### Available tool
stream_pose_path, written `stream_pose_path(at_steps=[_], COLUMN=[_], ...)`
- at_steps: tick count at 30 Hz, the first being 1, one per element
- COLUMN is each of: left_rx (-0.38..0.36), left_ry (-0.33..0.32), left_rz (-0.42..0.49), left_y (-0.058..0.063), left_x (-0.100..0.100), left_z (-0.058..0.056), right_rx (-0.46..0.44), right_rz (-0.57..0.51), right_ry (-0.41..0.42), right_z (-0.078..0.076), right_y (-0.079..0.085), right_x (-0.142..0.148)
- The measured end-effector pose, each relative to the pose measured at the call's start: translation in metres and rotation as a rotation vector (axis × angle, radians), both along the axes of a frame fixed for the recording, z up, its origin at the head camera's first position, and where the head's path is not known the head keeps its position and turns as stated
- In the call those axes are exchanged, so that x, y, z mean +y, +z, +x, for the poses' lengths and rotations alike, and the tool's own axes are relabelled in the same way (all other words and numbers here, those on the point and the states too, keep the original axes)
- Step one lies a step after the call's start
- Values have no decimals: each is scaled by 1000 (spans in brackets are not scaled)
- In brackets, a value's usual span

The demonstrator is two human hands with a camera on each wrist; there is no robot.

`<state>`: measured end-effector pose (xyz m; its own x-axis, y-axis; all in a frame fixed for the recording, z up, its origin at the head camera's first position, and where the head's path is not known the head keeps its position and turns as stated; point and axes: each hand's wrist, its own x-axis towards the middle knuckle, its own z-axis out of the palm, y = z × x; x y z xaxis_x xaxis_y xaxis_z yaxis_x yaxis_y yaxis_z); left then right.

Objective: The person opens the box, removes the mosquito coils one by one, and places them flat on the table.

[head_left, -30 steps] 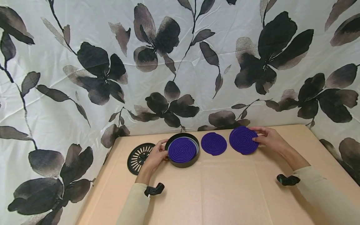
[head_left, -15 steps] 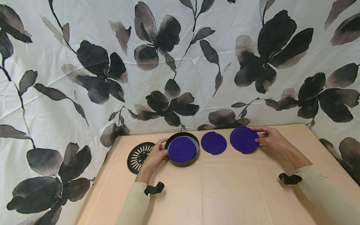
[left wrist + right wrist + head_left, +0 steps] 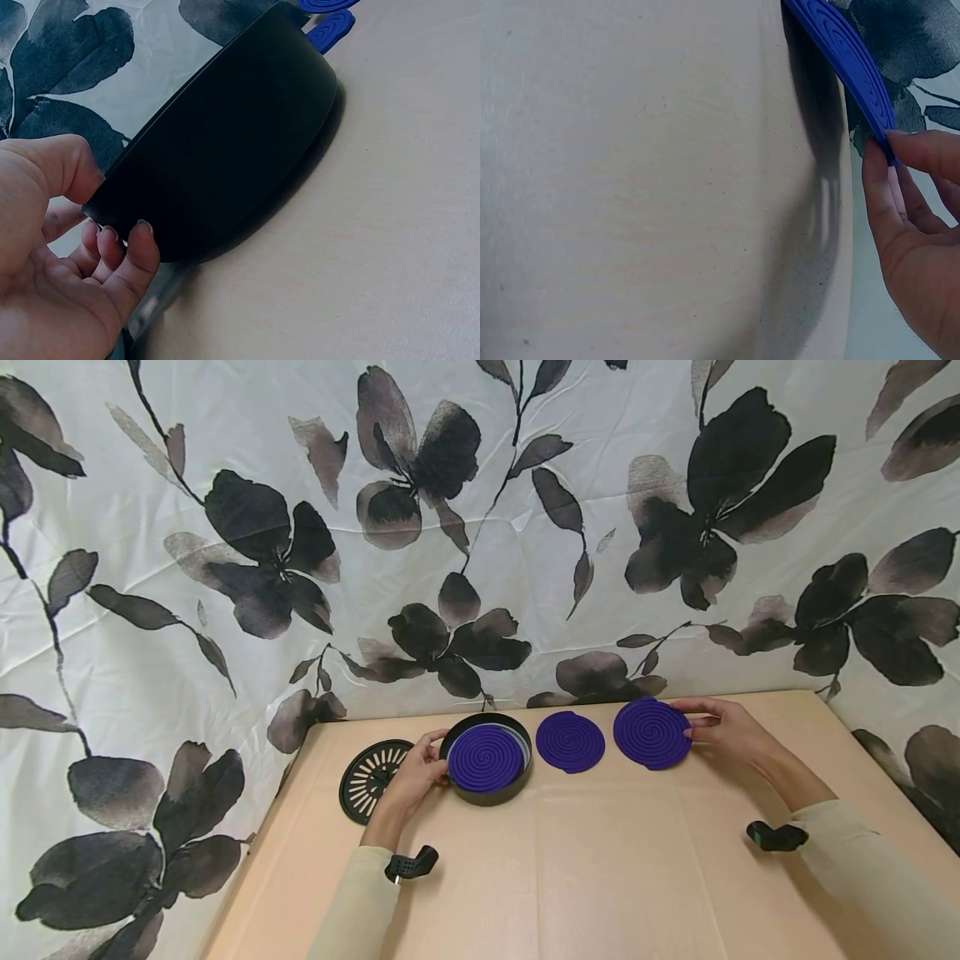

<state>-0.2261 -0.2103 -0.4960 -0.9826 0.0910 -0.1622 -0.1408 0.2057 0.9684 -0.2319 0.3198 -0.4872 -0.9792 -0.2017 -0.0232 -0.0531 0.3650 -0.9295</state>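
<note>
In the head view my left hand point(image 3: 411, 778) pinches the near-left rim of a round black tin point(image 3: 498, 797), thumb on the edge and fingertips against its side in the left wrist view. A purple spiral mosquito coil point(image 3: 486, 758) lies in the tin, within a pale inner ring. My right hand point(image 3: 723, 731) holds another purple mosquito coil point(image 3: 651, 733) by its right edge, between thumb and fingers. The right wrist view shows this coil point(image 3: 847, 56) tilted, with a shadow beneath it on the table. A third mosquito coil point(image 3: 570, 742) lies between the tin and the held one.
A black slotted lid point(image 3: 378, 777) lies left of the tin, partly hidden behind my left hand. The light wooden-toned table point(image 3: 600, 868) ends at the back against a white floral cloth point(image 3: 555, 577). A black camera is strapped to each wrist.
My right hand and the coil it holds have shifted very slightly to the right. The left hand, tin, lid and other coils keep their places.
</note>
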Motion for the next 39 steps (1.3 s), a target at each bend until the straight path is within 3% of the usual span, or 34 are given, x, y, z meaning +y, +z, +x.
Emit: stream_pose_path(at_steps=[13,20,31,39], left_rx=[3,-1,-8,-3], left_ry=[1,3,-9,-1], left_rz=[21,20,8,8], left_y=[1,1,2,0], left_x=[1,1,1,1], left_z=[0,0,0,0], right_rx=[-4,1,-10,24], right_rz=[-12,36,-29,-5], right_ry=[6,6,33,34], right_z=[-7,-9,-10,-11], right_y=[-4,-6,-12,-16], right_x=[2,3,5,6])
